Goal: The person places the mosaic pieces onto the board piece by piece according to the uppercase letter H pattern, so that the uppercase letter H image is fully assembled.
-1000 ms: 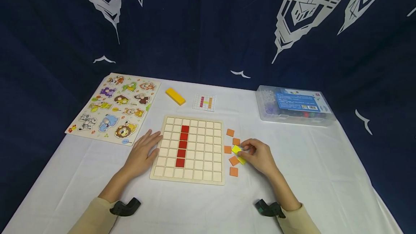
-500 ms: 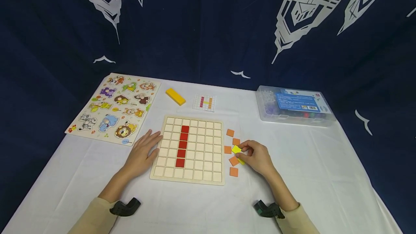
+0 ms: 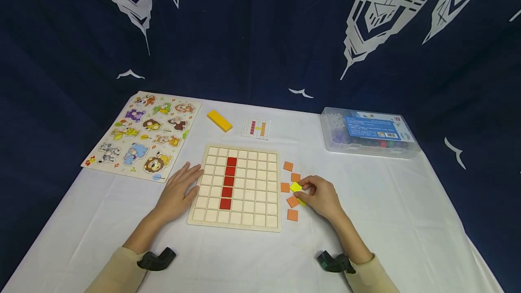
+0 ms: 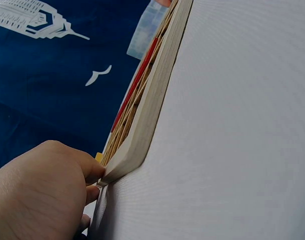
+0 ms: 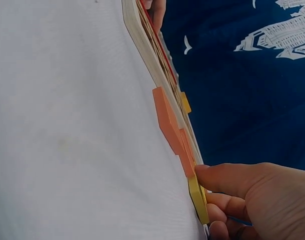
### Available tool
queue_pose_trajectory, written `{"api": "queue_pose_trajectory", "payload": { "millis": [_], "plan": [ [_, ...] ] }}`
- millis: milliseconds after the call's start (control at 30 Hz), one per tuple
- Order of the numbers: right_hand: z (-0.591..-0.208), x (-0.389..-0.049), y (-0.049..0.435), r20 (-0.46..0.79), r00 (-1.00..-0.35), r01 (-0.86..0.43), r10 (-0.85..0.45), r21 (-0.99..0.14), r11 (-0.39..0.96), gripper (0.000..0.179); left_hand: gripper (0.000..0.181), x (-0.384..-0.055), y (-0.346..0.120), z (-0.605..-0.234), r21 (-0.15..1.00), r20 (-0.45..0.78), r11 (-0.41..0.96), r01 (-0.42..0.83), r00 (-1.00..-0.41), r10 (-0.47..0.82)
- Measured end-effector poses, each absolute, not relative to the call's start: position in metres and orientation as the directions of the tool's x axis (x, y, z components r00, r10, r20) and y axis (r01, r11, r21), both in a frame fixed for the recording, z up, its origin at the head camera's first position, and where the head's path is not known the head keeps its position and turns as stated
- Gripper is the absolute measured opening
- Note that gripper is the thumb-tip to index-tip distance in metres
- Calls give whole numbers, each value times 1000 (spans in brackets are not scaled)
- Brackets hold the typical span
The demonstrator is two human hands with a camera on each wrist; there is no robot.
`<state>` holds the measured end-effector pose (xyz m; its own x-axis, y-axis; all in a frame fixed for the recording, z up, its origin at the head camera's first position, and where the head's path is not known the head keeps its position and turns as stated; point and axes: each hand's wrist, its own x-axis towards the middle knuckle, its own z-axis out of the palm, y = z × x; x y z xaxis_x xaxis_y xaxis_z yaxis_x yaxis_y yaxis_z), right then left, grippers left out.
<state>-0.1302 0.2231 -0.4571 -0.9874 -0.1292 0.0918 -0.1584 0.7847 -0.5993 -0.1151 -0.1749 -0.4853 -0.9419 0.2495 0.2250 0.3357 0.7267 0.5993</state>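
Observation:
A wooden grid board (image 3: 248,220) lies on the table, with a column of several red square tiles (image 3: 229,181) in its cells. My left hand (image 3: 177,193) rests along the board's left edge, fingers relaxed; in the left wrist view its fingertips touch the board's corner. Right of the board, my right hand (image 3: 323,197) pinches a yellow square tile (image 3: 296,187) between thumb and index finger. A second yellow tile (image 3: 301,202) shows partly from under the thumb. Several orange tiles (image 3: 292,215) lie loose between the board and this hand.
Behind the board are a small pattern card (image 3: 255,129) and a yellow block (image 3: 220,121). An animal picture board (image 3: 138,137) lies at the back left. At the back right stands a clear plastic box (image 3: 370,134) with a blue label.
My right hand has shifted slightly at the yellow tiles, its thumb now covering more of the lower one. The left hand and the board have stayed in place.

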Motion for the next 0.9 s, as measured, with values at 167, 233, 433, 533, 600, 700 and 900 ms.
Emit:
{"api": "queue_pose_trajectory", "payload": {
  "millis": [167, 233, 433, 533, 600, 700, 900],
  "plan": [
    [-457, -130, 222, 80, -990, -139, -115, -598, 790, 27, 46, -115, -174, -485, 602, 218, 727, 329, -944, 246],
    [-457, -130, 222, 77, -991, -132, -108, -601, 788, 27, 46, -115, -174, -486, 603, 216, 727, 327, -945, 246],
    [-457, -131, 222, 81, -992, -124, -94, -615, 779, 26, 46, -115, -175, -486, 598, 220, 729, 333, -943, 251],
    [-457, -131, 222, 85, -992, -125, -93, -621, 774, 26, 45, -115, -175, -486, 595, 227, 728, 340, -940, 254],
    [-457, -131, 222, 85, -992, -124, -91, -622, 773, 26, 45, -115, -175, -486, 594, 229, 728, 344, -939, 257],
    [-455, -130, 223, 86, -993, -120, -85, -625, 771, 26, 45, -116, -176, -486, 594, 231, 725, 347, -938, 260],
    [-444, -134, 217, 102, -988, -153, -114, -653, 742, 25, 45, -116, -176, -485, 595, 233, 725, 347, -938, 258]
  ]
}}
